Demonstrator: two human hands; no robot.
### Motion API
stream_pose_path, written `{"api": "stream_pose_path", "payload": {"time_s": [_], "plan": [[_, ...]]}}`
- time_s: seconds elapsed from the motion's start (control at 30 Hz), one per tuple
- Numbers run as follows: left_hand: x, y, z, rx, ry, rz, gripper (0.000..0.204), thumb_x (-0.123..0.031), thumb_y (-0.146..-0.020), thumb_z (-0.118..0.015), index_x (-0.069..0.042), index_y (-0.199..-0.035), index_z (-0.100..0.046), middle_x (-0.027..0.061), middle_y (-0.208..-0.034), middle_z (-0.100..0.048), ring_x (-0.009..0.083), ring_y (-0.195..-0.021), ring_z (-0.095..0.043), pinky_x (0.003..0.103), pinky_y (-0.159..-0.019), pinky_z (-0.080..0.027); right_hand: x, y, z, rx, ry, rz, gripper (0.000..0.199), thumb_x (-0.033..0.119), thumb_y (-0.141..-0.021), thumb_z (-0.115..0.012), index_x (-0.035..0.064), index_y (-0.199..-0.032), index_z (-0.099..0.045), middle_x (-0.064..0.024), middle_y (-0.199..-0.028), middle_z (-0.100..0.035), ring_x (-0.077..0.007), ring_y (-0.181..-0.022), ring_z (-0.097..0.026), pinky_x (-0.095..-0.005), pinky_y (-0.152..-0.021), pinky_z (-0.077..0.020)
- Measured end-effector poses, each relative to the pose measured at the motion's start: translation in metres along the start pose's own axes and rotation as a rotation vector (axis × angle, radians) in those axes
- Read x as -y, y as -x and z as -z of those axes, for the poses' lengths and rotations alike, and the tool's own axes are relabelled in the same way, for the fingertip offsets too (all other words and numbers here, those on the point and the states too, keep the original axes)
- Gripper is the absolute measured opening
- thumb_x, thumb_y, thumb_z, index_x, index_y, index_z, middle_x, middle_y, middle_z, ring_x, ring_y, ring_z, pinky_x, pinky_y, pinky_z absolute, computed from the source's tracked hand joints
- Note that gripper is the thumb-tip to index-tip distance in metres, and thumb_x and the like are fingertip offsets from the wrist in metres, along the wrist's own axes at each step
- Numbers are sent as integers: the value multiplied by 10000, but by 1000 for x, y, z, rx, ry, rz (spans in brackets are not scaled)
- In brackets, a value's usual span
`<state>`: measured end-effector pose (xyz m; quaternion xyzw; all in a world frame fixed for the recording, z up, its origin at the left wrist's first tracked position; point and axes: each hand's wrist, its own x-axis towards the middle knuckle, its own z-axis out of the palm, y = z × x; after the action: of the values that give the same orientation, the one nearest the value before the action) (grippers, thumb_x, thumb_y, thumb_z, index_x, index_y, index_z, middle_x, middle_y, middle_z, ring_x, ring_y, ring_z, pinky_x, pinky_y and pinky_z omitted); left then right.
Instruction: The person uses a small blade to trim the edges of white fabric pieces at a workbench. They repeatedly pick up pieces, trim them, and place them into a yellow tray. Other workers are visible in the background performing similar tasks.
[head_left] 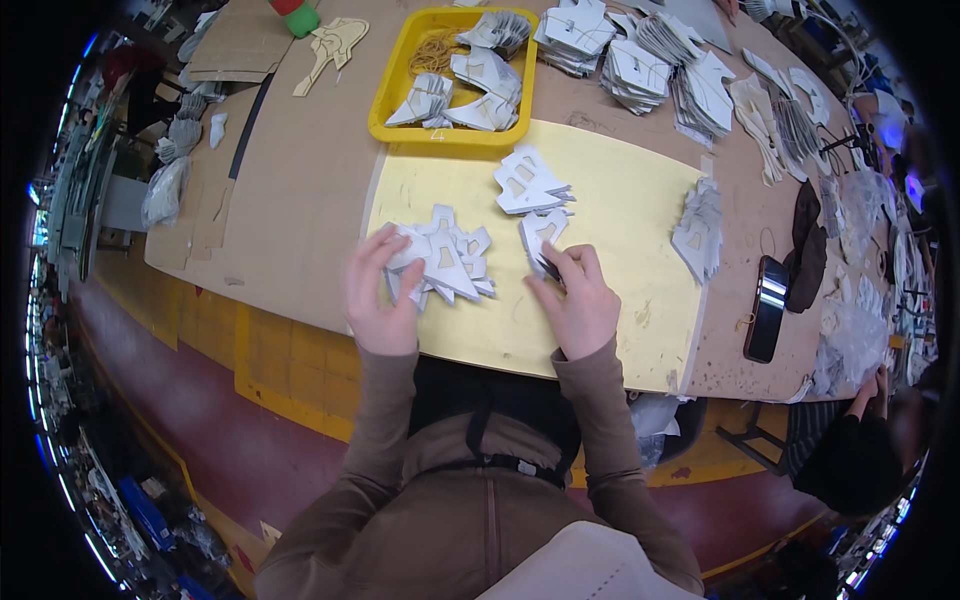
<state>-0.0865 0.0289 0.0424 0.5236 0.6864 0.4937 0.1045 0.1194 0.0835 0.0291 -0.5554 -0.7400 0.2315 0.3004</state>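
Observation:
A loose heap of white cut-out pieces (441,258) lies fanned out on the pale yellow sheet (620,190). At its left edge is my left hand (383,300), thumb and fingers apart and curved round the nearest pieces. My right hand (583,305) pinches the near end of a small stack of white cut-out pieces (540,236) with thumb and forefinger. Just beyond it rests another stack of white pieces with square holes (528,180); the two stacks nearly touch. My fingertips partly hide the pinched end.
A yellow tray (378,112) with rubber bands (432,52) and bundled pieces stands beyond the sheet. More white bundles (635,75) lie at the far right. A stack (698,232) sits at the sheet's right edge, near a phone (766,310). Another person (850,455) is at right.

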Motion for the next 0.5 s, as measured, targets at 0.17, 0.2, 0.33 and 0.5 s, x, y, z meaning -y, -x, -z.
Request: {"api": "stream_pose_path", "payload": {"time_s": [0.17, 0.2, 0.33, 0.5], "plan": [[-17, 16, -21, 555, 680, 552, 305, -28, -905, -615, 15, -1205, -585, 115, -1105, -649, 157, -935, -637, 270, -812, -513, -13, 13, -1, -38, -164, 138, 294, -13, -720, -712, 71, -1002, -720, -53, -799, -580, -170, -591, -581, -295, -526, -465], [-19, 20, -30, 533, 688, 581, 301, -28, -915, -606, 21, -1211, -579, 112, -1093, -650, 144, -903, -639, 257, -802, -517, -12, 19, 5, -37, -179, 200, 269, -22, -732, -717, 58, -989, -724, -61, -791, -586, -156, -579, -572, -286, -518, -455], [-17, 27, -39, 525, 842, 595, 351, 4, -894, -632, 63, -1231, -551, 100, -1029, -646, 121, -876, -637, 250, -809, -527, -8, 31, 32, 118, -173, 325, 331, -37, -723, -725, 25, -1048, -710, -67, -800, -597, -125, -598, -565, -266, -506, -431], [-17, 27, -38, 471, 816, 568, 359, 40, -863, -651, 81, -1207, -556, 111, -982, -668, 127, -859, -650, 244, -800, -536, 10, 38, 51, 148, -368, 102, 438, -7, -751, -702, 10, -1185, -638, -93, -865, -595, -203, -680, -603, -290, -598, -481]]}}
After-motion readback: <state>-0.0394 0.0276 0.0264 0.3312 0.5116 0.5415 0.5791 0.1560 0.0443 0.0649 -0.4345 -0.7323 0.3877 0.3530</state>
